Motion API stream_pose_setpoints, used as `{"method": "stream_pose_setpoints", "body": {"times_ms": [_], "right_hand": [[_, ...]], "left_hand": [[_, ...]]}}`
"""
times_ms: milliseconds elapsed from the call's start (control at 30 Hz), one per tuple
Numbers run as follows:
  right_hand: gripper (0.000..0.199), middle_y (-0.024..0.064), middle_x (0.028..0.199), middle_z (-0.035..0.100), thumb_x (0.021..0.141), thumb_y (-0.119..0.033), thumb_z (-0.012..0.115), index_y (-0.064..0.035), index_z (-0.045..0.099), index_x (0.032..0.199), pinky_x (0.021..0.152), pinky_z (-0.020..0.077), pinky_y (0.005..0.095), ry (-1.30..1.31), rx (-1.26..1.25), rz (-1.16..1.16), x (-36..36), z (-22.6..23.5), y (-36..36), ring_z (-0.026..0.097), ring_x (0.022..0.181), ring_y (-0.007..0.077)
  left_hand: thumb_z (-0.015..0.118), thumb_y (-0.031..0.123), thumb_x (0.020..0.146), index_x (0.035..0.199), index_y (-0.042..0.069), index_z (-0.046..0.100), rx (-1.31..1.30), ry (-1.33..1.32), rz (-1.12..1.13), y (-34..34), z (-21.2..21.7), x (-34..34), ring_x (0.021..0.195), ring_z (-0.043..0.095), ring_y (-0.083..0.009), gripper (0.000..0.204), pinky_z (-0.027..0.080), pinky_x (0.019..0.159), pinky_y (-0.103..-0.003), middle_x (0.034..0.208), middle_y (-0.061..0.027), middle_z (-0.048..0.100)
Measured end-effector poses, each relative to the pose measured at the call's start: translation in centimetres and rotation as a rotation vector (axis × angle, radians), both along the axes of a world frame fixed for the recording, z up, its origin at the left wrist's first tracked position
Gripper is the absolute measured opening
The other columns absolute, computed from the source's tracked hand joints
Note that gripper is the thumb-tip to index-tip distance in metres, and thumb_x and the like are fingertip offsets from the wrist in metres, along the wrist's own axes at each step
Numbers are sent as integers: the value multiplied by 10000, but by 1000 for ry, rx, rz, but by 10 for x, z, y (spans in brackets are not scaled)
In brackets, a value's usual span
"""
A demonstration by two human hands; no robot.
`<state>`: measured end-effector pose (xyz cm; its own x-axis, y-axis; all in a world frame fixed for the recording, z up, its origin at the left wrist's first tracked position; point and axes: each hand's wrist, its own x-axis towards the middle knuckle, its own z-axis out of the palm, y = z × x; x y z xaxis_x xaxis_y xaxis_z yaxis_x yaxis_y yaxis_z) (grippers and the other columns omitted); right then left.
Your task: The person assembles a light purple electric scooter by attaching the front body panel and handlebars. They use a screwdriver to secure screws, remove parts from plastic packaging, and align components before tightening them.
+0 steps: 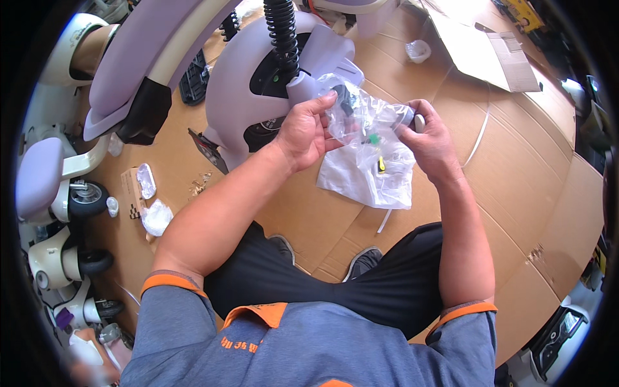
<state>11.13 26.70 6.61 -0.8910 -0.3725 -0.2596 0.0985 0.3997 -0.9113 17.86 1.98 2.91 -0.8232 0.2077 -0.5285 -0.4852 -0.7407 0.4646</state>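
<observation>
A clear plastic bag is stretched between my two hands, above the cardboard. My left hand grips its left side, thumb on top and fingers behind the film. A dark part and a small green piece show through the plastic. My right hand is closed at the bag's right side, around a small grey part with a pale rounded end; whether this part is inside the bag I cannot tell. Below hangs or lies a white bag, with a small yellow-and-black item against it.
Just beyond my left hand stands a lilac scooter-like vehicle with a wheel cover and black coil spring. Flattened cardboard covers the floor. Wheeled vehicles line the left. An open carton flap lies far right, near crumpled plastic.
</observation>
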Motion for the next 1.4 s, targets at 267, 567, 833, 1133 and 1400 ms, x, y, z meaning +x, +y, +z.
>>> {"method": "stream_pose_setpoints", "body": {"times_ms": [267, 567, 833, 1133, 1400], "right_hand": [[348, 28, 910, 635, 891, -192, 796, -13, 606, 1121, 762, 544, 302, 149, 48, -15, 9, 1, -11, 582, 797, 92], [397, 6, 828, 562, 875, -235, 876, -33, 565, 1019, 687, 497, 297, 214, 40, -59, 9, -3, -11, 513, 751, 100], [277, 28, 830, 531, 849, -191, 887, -32, 682, 947, 679, 473, 320, 296, 29, -11, 24, 7, -25, 501, 755, 135], [280, 146, 1042, 700, 875, -294, 823, -86, 774, 1056, 868, 571, 460, 657, 265, 23, 27, -28, -23, 688, 989, 356], [328, 200, 1049, 705, 907, -327, 774, -26, 724, 1026, 924, 542, 482, 269, 197, -33, 24, -23, -22, 683, 1041, 402]], "left_hand": [[448, 254, 1134, 1442, 14, 535, 69, -8, -20, 7, -9, 2, 1203, 694, -299, 400, 556, 1078, -523, 1362, -157, 671], [426, 277, 1151, 1453, 16, 520, 194, -6, 46, 7, -6, -2, 1201, 687, -326, 410, 545, 1091, -541, 1350, -172, 669], [399, 302, 1158, 1463, 45, 512, 201, 16, 69, 6, -12, -2, 1229, 676, -320, 414, 531, 1107, -551, 1381, -163, 658], [471, 293, 1131, 1436, 96, 570, 239, 86, -124, 28, -36, 6, 1194, 697, -244, 377, 565, 1052, -469, 1334, -91, 697], [467, 330, 1141, 1458, 94, 553, 175, 29, -146, 31, -31, 8, 1234, 679, -265, 404, 523, 1111, -496, 1376, -87, 676]]}}
